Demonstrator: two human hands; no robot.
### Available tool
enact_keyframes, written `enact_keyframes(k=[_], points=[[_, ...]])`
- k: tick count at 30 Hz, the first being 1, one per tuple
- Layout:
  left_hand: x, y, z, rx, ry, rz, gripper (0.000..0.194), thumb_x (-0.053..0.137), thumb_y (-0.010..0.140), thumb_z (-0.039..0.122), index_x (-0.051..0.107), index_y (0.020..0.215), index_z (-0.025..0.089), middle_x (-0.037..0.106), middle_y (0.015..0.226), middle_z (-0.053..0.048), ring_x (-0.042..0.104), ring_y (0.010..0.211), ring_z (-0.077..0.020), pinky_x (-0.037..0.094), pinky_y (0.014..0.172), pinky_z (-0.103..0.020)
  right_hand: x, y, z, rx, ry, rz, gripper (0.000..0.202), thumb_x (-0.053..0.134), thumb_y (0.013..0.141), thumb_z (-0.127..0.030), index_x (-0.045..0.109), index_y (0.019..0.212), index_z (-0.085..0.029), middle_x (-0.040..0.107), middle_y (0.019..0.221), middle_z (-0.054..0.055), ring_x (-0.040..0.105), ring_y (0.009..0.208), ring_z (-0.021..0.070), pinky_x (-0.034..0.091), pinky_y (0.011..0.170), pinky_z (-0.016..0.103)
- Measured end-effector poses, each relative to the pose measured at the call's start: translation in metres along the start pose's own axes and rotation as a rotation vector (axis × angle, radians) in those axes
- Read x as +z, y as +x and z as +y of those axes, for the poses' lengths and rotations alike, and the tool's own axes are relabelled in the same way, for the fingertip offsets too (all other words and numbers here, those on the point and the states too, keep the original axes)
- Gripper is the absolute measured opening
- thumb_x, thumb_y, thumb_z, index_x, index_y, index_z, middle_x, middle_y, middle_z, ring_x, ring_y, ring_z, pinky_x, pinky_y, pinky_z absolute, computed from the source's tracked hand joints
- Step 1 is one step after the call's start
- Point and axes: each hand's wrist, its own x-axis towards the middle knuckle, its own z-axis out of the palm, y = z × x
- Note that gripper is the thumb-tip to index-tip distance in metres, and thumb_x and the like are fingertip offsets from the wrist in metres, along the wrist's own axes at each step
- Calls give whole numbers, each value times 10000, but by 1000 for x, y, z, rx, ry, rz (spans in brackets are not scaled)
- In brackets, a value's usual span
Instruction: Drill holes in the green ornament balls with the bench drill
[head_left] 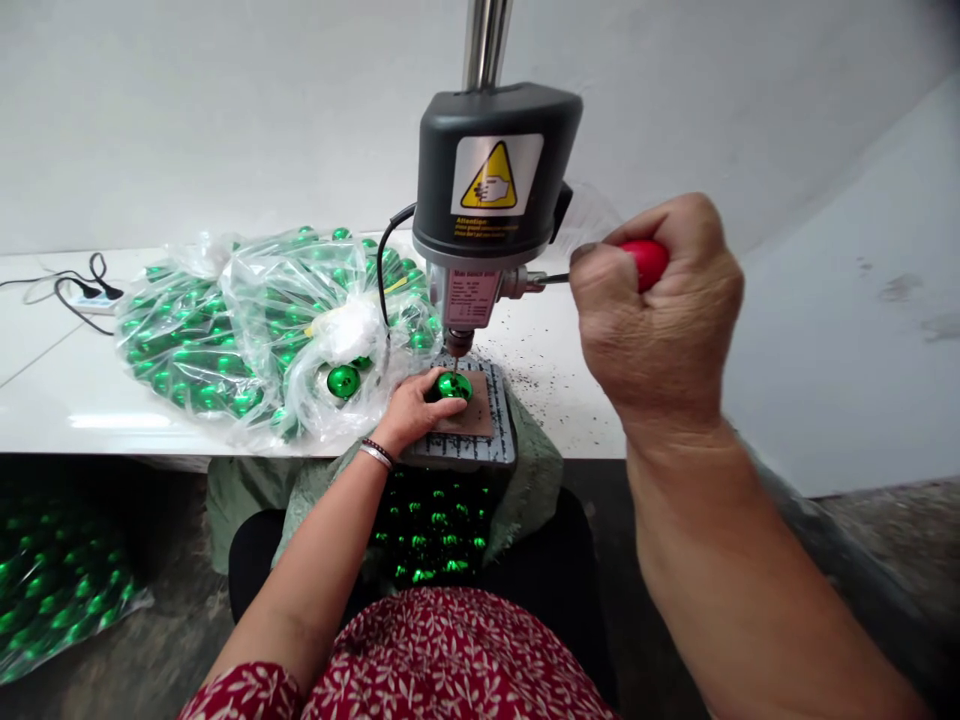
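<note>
A small bench drill press [499, 165] stands on the white table, its bit pointing down at a shiny green ball [454, 386]. My left hand [416, 408] grips that ball from its left side, thumb in front, and steadies it on a brown board [480, 410] on the drill's base. The bit's tip meets the top of the ball; whether it has gone in, I cannot tell. At the right, my right hand [660, 310] is wrapped round the red knob [646, 262] of the drill's feed lever.
A clear plastic bag [247, 330] of green balls lies left of the drill, a loose-looking ball [343, 381] at its mouth. Dark shavings [555, 390] litter the table [52, 380]. More balls [439, 530] sit in a green sack below. Another bag [60, 590] rests on the floor.
</note>
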Motion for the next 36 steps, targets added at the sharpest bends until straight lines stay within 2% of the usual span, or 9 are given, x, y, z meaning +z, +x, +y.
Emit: enact_keyframes(k=[4, 9, 20, 29, 36], points=[[-10, 6, 11, -103, -70, -63, 534, 706, 745, 447, 683, 1220, 206, 746, 1107, -3, 655, 1071, -236, 493, 987, -343, -1, 1, -2, 21, 12, -16, 140, 493, 820, -226, 410, 719, -176, 386, 624, -68, 313, 599, 19, 304, 653, 205], [-16, 11, 20, -107, 17, -101, 397, 683, 755, 427, 737, 1099, 237, 767, 995, 19, 676, 978, -217, 515, 921, -318, -1, 2, -4, 52, 15, -50, 147, 503, 822, -220, 401, 723, -179, 381, 628, -70, 304, 597, 16, 303, 664, 206], [-18, 13, 21, -83, -12, -84, 395, 662, 770, 427, 739, 1096, 217, 767, 989, 39, 664, 1009, -218, 510, 925, -289, -1, 14, -9, 97, -16, -83, 173, 511, 823, -195, 375, 716, -180, 382, 651, -64, 316, 632, 26, 345, 736, 224], [-19, 12, 18, -91, 20, -83, 405, 675, 772, 431, 735, 1116, 227, 765, 993, 38, 661, 1030, -225, 509, 939, -303, -2, 14, -13, 127, -50, -118, 170, 468, 846, -182, 338, 735, -184, 350, 686, -55, 421, 689, 27, 343, 767, 215], [-13, 5, 8, -28, 133, -34, 580, 722, 735, 418, 662, 1263, 185, 757, 1089, -32, 662, 1076, -255, 491, 985, -351, -1, 12, -11, 87, -2, -66, 131, 431, 810, -208, 344, 715, -184, 363, 672, -46, 349, 644, 21, 317, 723, 211]])
